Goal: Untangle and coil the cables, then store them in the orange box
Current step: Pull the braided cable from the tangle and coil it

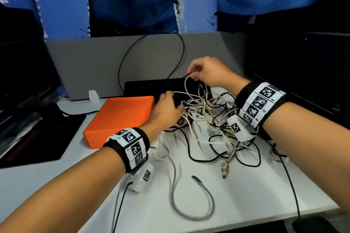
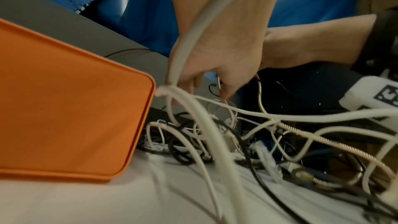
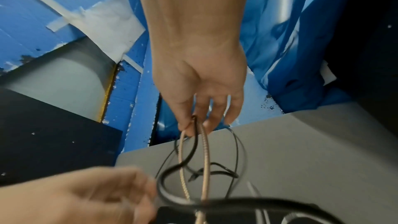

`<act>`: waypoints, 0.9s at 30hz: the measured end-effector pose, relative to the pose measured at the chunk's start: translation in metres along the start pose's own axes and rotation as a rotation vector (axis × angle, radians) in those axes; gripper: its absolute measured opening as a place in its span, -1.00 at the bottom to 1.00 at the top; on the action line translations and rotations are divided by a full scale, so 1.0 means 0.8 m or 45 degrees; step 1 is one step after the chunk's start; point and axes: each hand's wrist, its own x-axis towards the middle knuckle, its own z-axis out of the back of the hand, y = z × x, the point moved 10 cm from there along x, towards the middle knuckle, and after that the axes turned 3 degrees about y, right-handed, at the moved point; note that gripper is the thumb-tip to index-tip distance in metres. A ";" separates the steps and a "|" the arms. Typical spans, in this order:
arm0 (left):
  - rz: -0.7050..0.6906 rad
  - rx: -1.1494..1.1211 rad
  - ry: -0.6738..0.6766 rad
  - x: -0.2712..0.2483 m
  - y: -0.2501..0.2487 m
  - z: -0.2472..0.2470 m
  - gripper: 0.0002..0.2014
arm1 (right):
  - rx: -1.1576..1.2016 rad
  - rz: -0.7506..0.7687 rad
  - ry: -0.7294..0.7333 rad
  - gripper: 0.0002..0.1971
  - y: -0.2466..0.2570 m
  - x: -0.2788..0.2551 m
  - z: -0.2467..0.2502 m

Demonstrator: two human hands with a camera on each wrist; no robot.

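Observation:
A closed orange box (image 1: 121,117) (image 2: 64,108) lies on the white table (image 1: 246,191), left of a tangle of white, black and braided cables (image 1: 208,117) (image 2: 237,134). My right hand (image 1: 191,75) (image 3: 193,125) is raised above the tangle's far side. It pinches a loop of braided beige cable (image 3: 204,159) together with a thin black cable (image 3: 193,146). My left hand (image 1: 168,96) (image 2: 206,89) reaches into the tangle's left side beside the box, fingers curled on a thin white cable (image 1: 181,93). It appears blurred in the right wrist view.
A loose grey cable (image 1: 191,215) with a plug loops near the table's front edge. A flat black device (image 1: 151,87) lies behind the tangle, against a grey partition (image 1: 91,58). A black mat (image 1: 41,138) covers the left side. Dark equipment stands at both sides.

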 end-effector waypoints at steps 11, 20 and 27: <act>-0.309 -0.227 -0.308 -0.012 -0.016 0.080 -0.91 | 0.711 -0.086 0.517 -0.79 0.036 -0.032 -0.080; -0.298 -0.275 -0.258 -0.010 0.011 0.070 -0.71 | 0.821 -0.473 -0.054 -0.82 -0.034 -0.002 -0.008; -0.227 0.055 0.297 -0.005 0.008 0.021 -0.31 | 0.819 -0.047 -0.787 -0.76 -0.005 -0.001 0.140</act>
